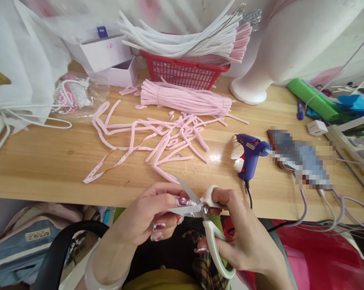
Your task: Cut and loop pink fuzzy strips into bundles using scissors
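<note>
My right hand (245, 229) grips white-handled scissors (211, 233), thumb and fingers through the loops. Their blades stand apart and point left, one on each side of my left fingertips. My left hand (151, 211) is closed in a pinch at the blades, on what looks like a pink pipe cleaner; its tip is mostly hidden by the fingers. A bent pink pipe cleaner (165, 174) runs from the tabletop to behind this hand. More bent pink pipe cleaners (133, 128) and a pink-white measuring tape (119, 161) lie tangled just beyond.
A bundle of pink pipe cleaners (184, 98) lies before a red basket (182, 72) stacked with white and pink ones. To the right are a blue glue gun (250, 157), a blurred-out object (302, 157) and cables (302, 201). White boxes (106, 56) and a white stand (251, 90) are behind.
</note>
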Demonstrator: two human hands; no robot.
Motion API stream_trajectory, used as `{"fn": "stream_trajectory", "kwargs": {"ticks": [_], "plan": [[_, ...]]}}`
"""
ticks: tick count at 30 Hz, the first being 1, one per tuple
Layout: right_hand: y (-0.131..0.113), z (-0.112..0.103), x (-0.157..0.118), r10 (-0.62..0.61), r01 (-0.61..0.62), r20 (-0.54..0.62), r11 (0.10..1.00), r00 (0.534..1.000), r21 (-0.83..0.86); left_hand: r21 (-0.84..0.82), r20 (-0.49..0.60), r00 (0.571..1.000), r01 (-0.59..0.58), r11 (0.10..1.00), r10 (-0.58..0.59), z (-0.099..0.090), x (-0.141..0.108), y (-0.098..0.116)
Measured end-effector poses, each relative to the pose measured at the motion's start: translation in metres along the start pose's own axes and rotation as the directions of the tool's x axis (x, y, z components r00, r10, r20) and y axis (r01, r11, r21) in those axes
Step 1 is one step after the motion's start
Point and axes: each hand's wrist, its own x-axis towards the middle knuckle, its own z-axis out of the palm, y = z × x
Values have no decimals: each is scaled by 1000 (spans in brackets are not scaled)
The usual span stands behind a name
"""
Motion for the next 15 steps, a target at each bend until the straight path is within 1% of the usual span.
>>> {"fn": "stream_trajectory", "kwargs": {"ticks": [2, 5, 11, 15], "plan": [[1, 1, -1, -4, 4, 6, 1000, 1000, 6, -27, -18, 1000, -17, 999, 16, 0, 0, 0], [3, 1, -1, 1, -1, 8, 1000, 1000, -6, -47, -17, 1000, -25, 999, 24, -2, 0, 1], [2, -3, 0, -46, 47, 10, 998, 999, -42, -16, 18, 1000, -15, 1000, 15, -6, -1, 1], [6, -5, -2, -59, 59, 7, 997, 998, -53, 3, 74, 996, -47, 999, 46, -10, -3, 1]]}}
